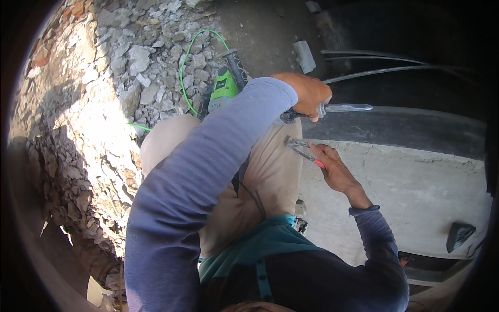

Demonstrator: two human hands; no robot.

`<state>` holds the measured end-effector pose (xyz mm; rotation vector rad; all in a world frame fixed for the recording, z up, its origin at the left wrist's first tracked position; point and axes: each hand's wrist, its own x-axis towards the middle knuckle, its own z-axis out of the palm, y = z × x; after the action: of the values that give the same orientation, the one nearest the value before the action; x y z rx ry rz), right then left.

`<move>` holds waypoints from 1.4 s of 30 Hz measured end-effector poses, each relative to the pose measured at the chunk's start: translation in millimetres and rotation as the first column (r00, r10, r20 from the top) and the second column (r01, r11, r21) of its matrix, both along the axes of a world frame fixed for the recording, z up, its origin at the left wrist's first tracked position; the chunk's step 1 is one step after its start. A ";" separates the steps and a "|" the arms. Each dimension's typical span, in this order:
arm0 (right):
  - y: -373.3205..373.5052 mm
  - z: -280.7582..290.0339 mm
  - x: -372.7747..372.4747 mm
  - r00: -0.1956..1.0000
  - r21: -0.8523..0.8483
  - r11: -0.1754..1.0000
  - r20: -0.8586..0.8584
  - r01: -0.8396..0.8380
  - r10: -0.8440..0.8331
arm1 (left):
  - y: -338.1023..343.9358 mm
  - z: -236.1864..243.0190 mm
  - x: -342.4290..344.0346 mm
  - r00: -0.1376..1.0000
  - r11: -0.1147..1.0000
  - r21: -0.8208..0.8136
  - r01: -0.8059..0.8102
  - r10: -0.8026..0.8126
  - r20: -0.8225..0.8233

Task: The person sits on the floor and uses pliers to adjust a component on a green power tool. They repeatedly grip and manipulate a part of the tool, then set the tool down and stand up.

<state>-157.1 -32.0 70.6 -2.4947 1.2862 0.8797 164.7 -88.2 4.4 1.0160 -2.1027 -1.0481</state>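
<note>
Pliers (300, 147) are gripped by the right hand (332, 169) at frame centre, above the concrete ledge edge (395, 151); the left hand (306, 94) is clenched on a screwdriver (345, 108).

hard daylight falls from the upper left, bleaching the rubble (130, 57) so that its palest stones lose detail. the person's own shadow lies over the lower left of the rubble, with a sharp edge against the sunlit patch. the blue sleeve (208, 171) is evenly lit along its upper side and darkens toward the bottom. the concrete slab (416, 187) is bright but flat, without glare. the upper right sinks into deep shade, where only thin cables (374, 70) catch light. a black vignette rings the frame, and straight edges bow near it. focus is fairly crisp in the middle, softer at the rim.
</note>
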 end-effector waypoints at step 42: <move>-61.8 70.5 110.2 0.604 -0.229 0.696 -0.713 -0.680 0.356 | -10.3 5.6 -0.6 0.986 0.986 -0.016 -0.165 0.165 0.006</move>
<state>-46.9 -93.8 141.1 -3.2459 0.9380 1.8817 164.1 -98.6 9.9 1.1656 -1.9903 -0.9459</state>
